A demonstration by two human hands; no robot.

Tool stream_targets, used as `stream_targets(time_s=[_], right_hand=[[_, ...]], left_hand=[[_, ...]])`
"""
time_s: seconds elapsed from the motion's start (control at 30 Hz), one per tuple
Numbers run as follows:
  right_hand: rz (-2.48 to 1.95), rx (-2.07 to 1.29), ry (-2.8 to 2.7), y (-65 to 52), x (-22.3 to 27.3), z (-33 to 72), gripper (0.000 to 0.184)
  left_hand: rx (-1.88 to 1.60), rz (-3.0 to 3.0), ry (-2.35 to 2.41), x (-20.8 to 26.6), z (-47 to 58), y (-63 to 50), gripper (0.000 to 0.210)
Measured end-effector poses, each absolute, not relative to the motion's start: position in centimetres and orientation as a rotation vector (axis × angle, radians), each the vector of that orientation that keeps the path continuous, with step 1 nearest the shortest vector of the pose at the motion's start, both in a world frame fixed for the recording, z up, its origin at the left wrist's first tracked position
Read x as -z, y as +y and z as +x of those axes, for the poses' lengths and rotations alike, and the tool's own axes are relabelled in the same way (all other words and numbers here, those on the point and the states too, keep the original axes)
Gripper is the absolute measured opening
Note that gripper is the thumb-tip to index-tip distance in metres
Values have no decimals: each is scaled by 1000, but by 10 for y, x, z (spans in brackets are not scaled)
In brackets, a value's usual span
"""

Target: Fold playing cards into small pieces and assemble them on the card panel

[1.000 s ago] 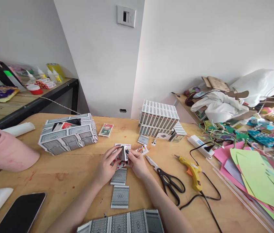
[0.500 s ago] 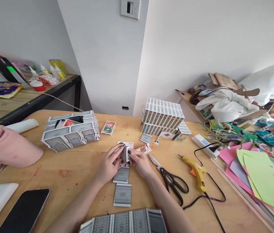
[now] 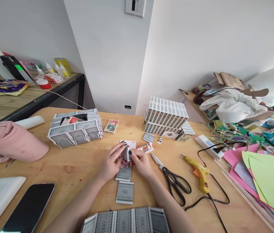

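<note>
Both hands meet over the middle of the table around a folded playing card (image 3: pixel 126 152). My left hand (image 3: pixel 113 159) grips its left side, fingertips on the top edge. With thumb and fingers, my right hand (image 3: pixel 138 159) pinches the right side. Under and behind them lie a face-up ace (image 3: pixel 131 143) and a red-suited card (image 3: pixel 123 162), partly covered. Nearer to me are two cards with grey patterned backs, one card (image 3: pixel 123 174) just below the hands and another card (image 3: pixel 125 192) closer. A face card (image 3: pixel 146 148) lies beside my right hand.
Scissors (image 3: pixel 173 181) and a yellow glue gun (image 3: pixel 201 174) with its cord lie at right. Behind stand stacked card boxes (image 3: pixel 167 113). A card-covered box (image 3: pixel 76 129), pink bag (image 3: pixel 15 142) and phone (image 3: pixel 28 207) are at left; another card-covered piece (image 3: pixel 124 221) is at the front edge.
The whole scene has shifted slightly right in view as the head turned a little. The folded card in the hands leans a bit more; both hands keep their grip.
</note>
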State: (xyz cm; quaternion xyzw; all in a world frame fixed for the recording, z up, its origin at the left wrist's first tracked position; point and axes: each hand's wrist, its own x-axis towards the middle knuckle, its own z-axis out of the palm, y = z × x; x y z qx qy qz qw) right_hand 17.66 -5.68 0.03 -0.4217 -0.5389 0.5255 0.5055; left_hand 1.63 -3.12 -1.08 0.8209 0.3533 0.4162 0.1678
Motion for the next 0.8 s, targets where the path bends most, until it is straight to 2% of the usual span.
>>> stream_targets(time_s=[0.27, 0.8], right_hand=[[-1096, -1192, -1274, -60, 3, 170, 35], [-1444, -574, -1547, -67, 6, 168, 34]], left_hand=[[-1189, 2361, 1038, 15, 18, -31, 54], [-1140, 2395, 1054, 15, 21, -33, 49]])
